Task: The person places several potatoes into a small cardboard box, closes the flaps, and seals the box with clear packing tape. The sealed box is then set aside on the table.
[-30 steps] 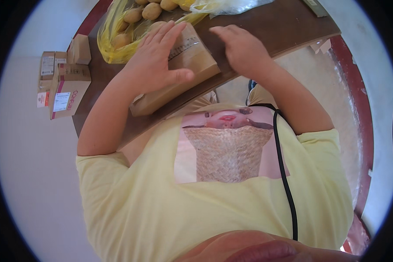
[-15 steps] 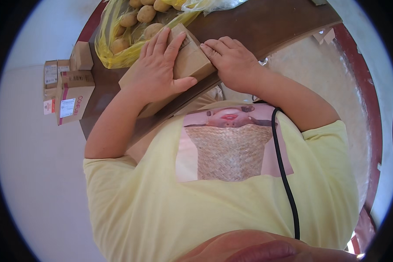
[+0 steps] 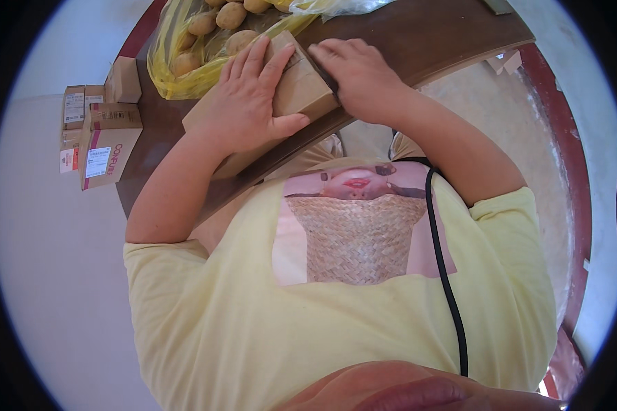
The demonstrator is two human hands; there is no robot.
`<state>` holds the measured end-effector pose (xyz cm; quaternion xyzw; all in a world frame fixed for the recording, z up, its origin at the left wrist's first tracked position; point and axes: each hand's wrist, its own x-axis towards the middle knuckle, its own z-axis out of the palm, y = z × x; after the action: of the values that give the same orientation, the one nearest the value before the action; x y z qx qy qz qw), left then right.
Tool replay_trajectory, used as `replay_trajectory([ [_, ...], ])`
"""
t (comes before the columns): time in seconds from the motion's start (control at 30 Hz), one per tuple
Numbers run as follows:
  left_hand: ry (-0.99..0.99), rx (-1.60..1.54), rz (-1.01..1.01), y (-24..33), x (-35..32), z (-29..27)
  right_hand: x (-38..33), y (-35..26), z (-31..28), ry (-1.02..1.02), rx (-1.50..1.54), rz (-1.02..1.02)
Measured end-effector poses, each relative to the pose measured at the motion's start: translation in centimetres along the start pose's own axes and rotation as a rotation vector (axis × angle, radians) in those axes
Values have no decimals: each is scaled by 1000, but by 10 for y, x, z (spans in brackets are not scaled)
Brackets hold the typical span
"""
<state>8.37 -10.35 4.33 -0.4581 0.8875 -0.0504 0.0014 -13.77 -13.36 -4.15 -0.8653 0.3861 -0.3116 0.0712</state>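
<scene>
A brown cardboard box (image 3: 301,89) lies near the front edge of the dark brown table. My left hand (image 3: 250,103) rests flat on its top, fingers spread and thumb pointing right. At the box's right end is my right hand (image 3: 363,72), with its fingers stretched out along that end and the palm turned down. Whether its fingertips press on the box is hard to see. Just beyond the box sits a yellow translucent plastic bag (image 3: 168,85), with several potatoes (image 3: 231,15) in it.
More cardboard boxes (image 3: 113,147) with labels stand stacked off the table's left side. A clear plastic bag (image 3: 339,7) lies at the far edge. The brown tabletop (image 3: 432,34) stretches to the right. A black cable (image 3: 445,260) hangs down my yellow shirt.
My right hand's fingers have straightened and moved slightly up along the box's end. My left hand stays flat on the box. The whole view has shifted a little.
</scene>
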Motion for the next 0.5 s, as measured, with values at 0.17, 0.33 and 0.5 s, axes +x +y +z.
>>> replay_trajectory([
  [0.17,4,-2,-7,4,2,3,5,6,-4,-123,-10,-77],
  [0.33,1,1,-5,6,2,2,-4,-1,-21,-112,9,-23],
  [0.5,13,-3,-2,6,4,3,-16,-5,-15,-80,-44,-108],
])
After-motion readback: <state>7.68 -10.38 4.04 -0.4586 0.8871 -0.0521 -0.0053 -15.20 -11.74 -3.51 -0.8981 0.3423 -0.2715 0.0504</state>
